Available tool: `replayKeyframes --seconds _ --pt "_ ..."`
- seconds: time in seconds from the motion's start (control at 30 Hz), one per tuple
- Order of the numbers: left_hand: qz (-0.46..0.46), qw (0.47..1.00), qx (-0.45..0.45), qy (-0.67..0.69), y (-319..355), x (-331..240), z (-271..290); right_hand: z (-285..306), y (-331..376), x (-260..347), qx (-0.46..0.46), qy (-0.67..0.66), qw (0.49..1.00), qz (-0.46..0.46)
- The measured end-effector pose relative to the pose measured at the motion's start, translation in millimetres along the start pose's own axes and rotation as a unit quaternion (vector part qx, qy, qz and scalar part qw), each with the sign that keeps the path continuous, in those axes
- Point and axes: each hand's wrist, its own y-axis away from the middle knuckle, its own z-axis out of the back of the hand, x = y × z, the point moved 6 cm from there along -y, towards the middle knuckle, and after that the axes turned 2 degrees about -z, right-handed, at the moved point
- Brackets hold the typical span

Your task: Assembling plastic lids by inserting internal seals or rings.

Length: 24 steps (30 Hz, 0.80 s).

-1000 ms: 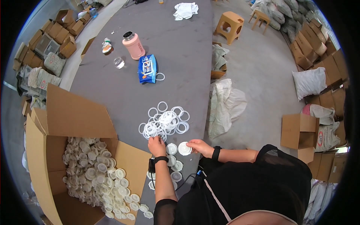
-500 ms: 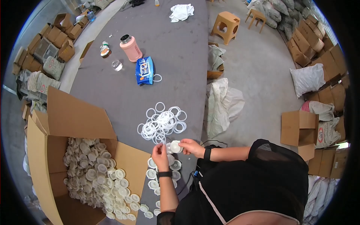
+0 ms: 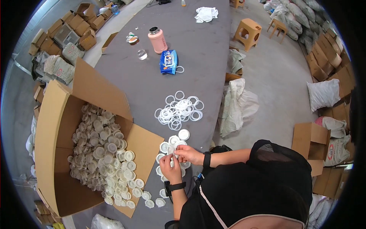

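My left hand [image 3: 170, 165] and my right hand [image 3: 189, 154] meet over the table near its front edge, fingertips closed. Between them is a small translucent whitish piece [image 3: 172, 149]; its exact shape is blurred and partly covered by my fingers. Round white plastic caps [image 3: 174, 140] lie below and around both hands, some hidden beneath them. One white cap [image 3: 183, 134] sits at the far end of that group. Beyond it, white rings [image 3: 182, 108] lie heaped and overlapping.
At left an open cardboard box [image 3: 63, 126] lies on its side, many translucent caps [image 3: 100, 147] spilling over its flap. Farther back are a blue wipes pack [image 3: 168, 62], a pink bottle [image 3: 158, 41], a clear cup [image 3: 142, 55] and a white cloth [image 3: 206, 15]. White sacking [image 3: 238, 108] hangs by the right table edge.
The white cap from my right hand now lies on the table beyond the others. Both hands have come nearer and closed together on a translucent piece. The view has shifted.
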Motion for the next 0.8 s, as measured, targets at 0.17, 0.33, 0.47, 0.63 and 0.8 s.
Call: replayKeyframes --seconds 0.17,0.33,0.47,0.63,0.8 --pt "-0.022 0.999 -0.024 -0.03 14 1 33 -23 7 -17 0.019 0.035 0.999 0.009" --pt "-0.017 0.999 -0.038 -0.028 32 10 54 -42 13 -32 0.01 0.044 0.999 0.028" --pt "-0.018 0.998 -0.063 -0.024 44 14 68 -60 19 -40 0.027 0.045 0.998 0.033" --pt "0.004 0.995 -0.096 0.027 54 18 83 -72 18 -54 0.027 -0.006 0.999 0.017" --pt "0.128 0.961 -0.146 0.196 66 39 86 -85 25 -54 0.041 -0.012 0.998 0.039"
